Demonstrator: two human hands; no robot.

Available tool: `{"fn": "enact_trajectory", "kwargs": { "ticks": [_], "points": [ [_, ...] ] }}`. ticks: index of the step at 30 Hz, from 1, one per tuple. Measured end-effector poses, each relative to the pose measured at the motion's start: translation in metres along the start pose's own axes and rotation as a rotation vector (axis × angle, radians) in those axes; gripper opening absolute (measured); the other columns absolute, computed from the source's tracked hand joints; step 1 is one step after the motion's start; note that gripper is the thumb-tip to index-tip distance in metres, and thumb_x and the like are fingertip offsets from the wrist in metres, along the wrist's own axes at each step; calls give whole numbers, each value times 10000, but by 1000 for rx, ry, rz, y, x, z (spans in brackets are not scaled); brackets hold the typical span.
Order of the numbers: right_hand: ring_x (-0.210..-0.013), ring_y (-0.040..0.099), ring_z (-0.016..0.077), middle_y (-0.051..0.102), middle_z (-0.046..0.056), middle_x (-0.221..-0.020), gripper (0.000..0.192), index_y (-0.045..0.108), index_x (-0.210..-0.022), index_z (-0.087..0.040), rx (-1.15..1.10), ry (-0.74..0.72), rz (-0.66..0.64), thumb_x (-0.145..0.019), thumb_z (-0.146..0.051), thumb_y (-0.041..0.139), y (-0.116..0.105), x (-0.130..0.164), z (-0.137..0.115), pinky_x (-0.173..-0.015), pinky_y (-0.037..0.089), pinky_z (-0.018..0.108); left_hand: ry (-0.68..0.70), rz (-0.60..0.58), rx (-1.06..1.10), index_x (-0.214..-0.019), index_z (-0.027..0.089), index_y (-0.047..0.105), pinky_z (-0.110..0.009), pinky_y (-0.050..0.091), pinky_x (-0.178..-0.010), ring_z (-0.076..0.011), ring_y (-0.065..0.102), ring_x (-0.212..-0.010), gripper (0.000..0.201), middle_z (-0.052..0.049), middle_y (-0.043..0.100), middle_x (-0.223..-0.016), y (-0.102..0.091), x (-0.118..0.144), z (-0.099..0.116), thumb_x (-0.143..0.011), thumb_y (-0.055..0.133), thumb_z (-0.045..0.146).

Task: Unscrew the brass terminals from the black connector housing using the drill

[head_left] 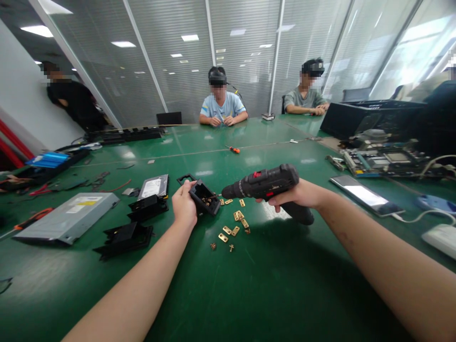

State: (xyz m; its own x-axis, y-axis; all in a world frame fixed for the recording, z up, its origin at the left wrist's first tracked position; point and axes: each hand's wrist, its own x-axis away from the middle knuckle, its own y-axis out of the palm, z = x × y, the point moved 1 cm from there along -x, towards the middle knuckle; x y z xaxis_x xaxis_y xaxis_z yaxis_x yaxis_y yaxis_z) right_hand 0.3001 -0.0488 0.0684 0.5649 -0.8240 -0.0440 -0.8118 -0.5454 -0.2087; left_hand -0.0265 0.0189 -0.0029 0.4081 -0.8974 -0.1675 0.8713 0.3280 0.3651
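Note:
My left hand (184,203) is closed round the side of a small black plastic housing (205,202), tilted with its open side toward the right. Brass-coloured parts show inside it. In my right hand (285,197) is a black cordless drill (261,183) with red switches, lying level and pointing left. Its bit tip reaches the housing's opening; whether it sits on a screw is too small to tell. Below the drill lie several small brass plates (235,231) with holes, and two loose brass screws (231,247) closer to me.
Left are two black plastic housings (124,237), a hard drive (154,186) and a metal optical drive (69,216). A phone (365,194), circuit boards (388,159) and a black case (370,118) lie right. An orange screwdriver (234,149) lies ahead. Two people sit across the green table (285,285).

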Motion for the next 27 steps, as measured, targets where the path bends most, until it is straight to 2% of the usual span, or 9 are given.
{"fn": "enact_trajectory", "kwargs": {
  "ticks": [5,11,18,24,27],
  "points": [
    [-622,725,154,838,31,-1015,370,815,-1092,-194,-10,2,-4,-726,-182,869,-1,-1,2,-618,634,292,160,51,-82,-909,179,799,-234,544,-781,-159,729,-825,189,-51,784,-919,1,1,9,-940,716,346],
    [-615,721,145,832,20,-988,365,815,-1080,-188,-27,3,0,-719,-168,865,1,-1,1,-600,628,270,201,52,-56,-966,198,759,-285,569,-916,-171,749,-917,98,-38,776,-933,3,2,17,-924,673,225],
    [-618,722,149,837,38,-1019,406,808,-1121,-186,-32,-1,-9,-719,-172,870,-1,-1,4,-611,640,286,183,55,-35,-899,198,754,-296,573,-930,-168,739,-907,138,-34,768,-910,7,3,22,-861,636,137],
    [-615,717,143,844,37,-1024,393,815,-1107,-195,-34,2,-14,-718,-182,871,-1,-2,5,-603,640,274,312,49,-58,-903,213,781,-273,532,-974,-163,704,-971,151,-21,753,-953,6,1,31,-783,738,133],
    [-627,721,146,842,33,-1016,388,817,-1097,-197,-30,1,-14,-713,-190,871,-1,-2,4,-605,643,273,370,53,-61,-920,225,786,-305,519,-1037,-180,693,-1026,184,-24,745,-998,11,7,40,-768,750,128]
  ]
}}
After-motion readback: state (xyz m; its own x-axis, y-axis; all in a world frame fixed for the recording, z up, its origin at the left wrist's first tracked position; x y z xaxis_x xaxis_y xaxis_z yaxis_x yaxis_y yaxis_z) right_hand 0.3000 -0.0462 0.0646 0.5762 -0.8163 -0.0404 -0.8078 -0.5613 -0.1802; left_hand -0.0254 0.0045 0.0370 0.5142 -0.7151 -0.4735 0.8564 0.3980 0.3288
